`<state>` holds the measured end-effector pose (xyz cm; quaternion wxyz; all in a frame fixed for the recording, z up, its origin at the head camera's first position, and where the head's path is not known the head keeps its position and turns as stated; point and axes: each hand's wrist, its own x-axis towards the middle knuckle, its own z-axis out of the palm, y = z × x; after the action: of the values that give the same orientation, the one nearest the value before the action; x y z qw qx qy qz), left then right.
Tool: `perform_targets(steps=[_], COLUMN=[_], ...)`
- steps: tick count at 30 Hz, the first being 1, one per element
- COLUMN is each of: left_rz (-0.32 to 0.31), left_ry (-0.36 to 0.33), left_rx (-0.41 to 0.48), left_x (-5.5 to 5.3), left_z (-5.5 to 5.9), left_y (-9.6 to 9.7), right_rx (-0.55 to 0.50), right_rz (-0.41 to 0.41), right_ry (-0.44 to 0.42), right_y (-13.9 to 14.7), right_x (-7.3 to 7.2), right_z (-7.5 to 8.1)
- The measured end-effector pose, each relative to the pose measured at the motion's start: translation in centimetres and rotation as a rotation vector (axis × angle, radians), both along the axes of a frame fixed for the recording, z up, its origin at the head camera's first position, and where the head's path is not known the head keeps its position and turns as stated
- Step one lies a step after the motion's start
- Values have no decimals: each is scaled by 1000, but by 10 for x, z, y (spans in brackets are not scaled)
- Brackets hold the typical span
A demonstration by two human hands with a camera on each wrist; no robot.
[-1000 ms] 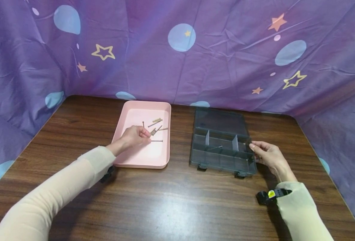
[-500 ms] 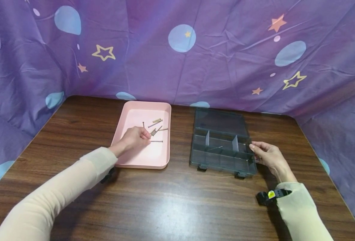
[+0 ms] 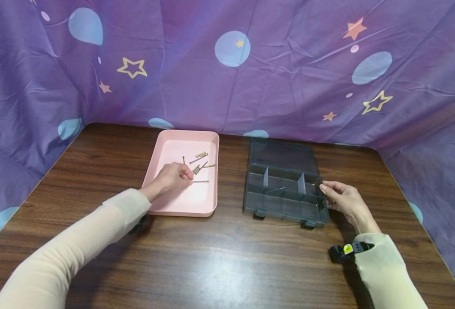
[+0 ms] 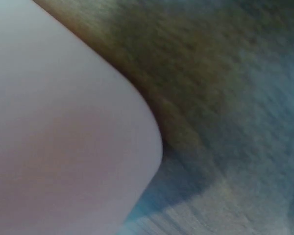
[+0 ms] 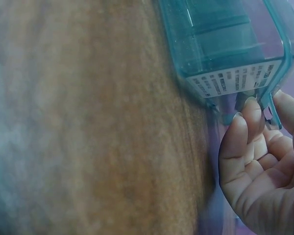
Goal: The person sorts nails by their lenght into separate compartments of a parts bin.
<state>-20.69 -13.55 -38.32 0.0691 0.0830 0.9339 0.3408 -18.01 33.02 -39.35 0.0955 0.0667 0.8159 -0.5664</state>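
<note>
My left hand (image 3: pixel 170 177) is low over the pink tray (image 3: pixel 182 211), thumb and forefinger together at the near end of a thin nail (image 3: pixel 201 181), whose other end sticks out to the right. Just past the fingertips lie several loose nails and brass-coloured screws (image 3: pixel 200 154). On the right, my right hand (image 3: pixel 345 201) pinches the side edge of a dark translucent compartment box (image 3: pixel 285 206). Its lid (image 3: pixel 283 154) lies folded back, and a single nail (image 3: pixel 276 189) rests in a middle compartment. In the right wrist view, fingers (image 5: pixel 235 137) grip a tab beneath the box's labelled side (image 5: pixel 235 81).
Both containers stand on a dark wood-grain table (image 3: pixel 212 257), with a gap between them. Two latches (image 3: pixel 308 224) stick out from the box's front edge. A purple patterned cloth (image 3: pixel 188 64) hangs behind the table. The left wrist view is mostly a blurred, pale pink surface (image 4: pixel 63 122).
Very little differs. My left hand stays over the same spot in the tray, and my right hand keeps hold of the box's side.
</note>
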Motion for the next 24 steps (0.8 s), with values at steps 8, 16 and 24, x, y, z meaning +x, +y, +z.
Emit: perform_targets(steps=[8,16,24], left_rz=[-36,-98,-117], left_ry=[13,59,68], left_rx=[-2,-8,-102], left_x=[-4,-6,-2], left_z=[-4,-9,-4], left_y=[-3,-5,0], right_rx=[-45,-38,11], right_rz=[0,-1,-25], right_ry=[-3,-13,-1], right_y=[0,1,0], right_x=[0,-2,-2], right_z=[0,-3,-4])
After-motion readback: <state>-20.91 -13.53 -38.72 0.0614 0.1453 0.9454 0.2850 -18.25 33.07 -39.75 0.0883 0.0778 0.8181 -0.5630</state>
